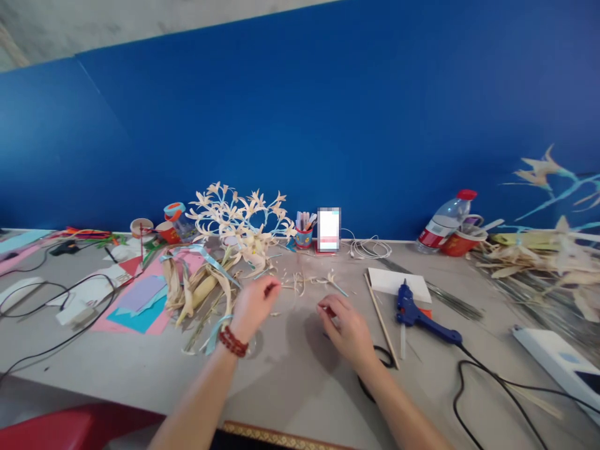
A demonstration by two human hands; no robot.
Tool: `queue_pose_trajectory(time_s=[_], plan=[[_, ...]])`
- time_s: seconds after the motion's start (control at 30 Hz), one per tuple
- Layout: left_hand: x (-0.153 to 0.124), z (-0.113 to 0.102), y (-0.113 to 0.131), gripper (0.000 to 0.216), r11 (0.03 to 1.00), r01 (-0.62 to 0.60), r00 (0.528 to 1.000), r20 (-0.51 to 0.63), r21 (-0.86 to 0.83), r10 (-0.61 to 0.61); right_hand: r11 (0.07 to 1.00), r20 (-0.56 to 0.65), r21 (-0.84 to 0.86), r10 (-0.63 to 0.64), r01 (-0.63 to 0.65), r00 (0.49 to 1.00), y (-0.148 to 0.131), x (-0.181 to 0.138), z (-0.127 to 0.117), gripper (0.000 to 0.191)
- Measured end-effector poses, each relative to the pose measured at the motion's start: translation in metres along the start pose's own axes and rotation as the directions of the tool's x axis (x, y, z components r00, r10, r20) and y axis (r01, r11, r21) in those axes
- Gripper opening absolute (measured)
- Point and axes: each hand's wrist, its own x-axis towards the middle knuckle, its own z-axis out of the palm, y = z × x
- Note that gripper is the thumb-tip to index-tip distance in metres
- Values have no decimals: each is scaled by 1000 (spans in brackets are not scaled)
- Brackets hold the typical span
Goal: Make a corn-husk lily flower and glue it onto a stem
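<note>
My left hand (253, 305), with a red bead bracelet on the wrist, hovers over the grey table (290, 369), fingers pinched together near small husk strips (304, 282). My right hand (344, 328) is curled in a pinch just to the right; what either pinch holds is too small to make out. A bunch of pale husk flowers (239, 215) on light blue stems stands behind the left hand, with dried corn husks (201, 290) beside it.
A blue glue gun (422, 315) with a black cord lies at right, by a thin wooden stick (380, 319) and white paper (398, 282). Coloured paper sheets (140, 303) lie left. A water bottle (445, 219), red cups and more husks sit at the far right. A blue wall stands behind.
</note>
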Motion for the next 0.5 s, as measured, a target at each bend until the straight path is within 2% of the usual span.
queue_pose_trajectory(time_s=[0.03,0.07,0.1,0.2,0.3,0.4,0.5], plan=[[7,-11,-7,24,983,57,998,-19,177,-54,1000,12,11,-4,4,1000,1,0,0,17],[15,-18,-14,26,926,128,992,-29,354,-126,1000,26,24,-11,10,1000,2,0,-1,17],[22,-22,-20,27,892,174,984,-45,417,-170,999,39,34,-19,18,999,2,0,-1,18],[39,-15,-36,28,833,220,972,-42,507,-231,999,65,40,-30,27,997,0,0,-1,18],[45,1,-43,26,808,202,972,-9,553,-236,1000,53,24,-10,9,999,3,0,-1,18],[44,7,-41,24,807,172,978,3,565,-211,1000,37,25,12,-13,999,9,-1,-2,18],[36,2,-31,27,818,146,986,-19,557,-163,999,28,48,17,-19,999,11,-1,-1,18]])
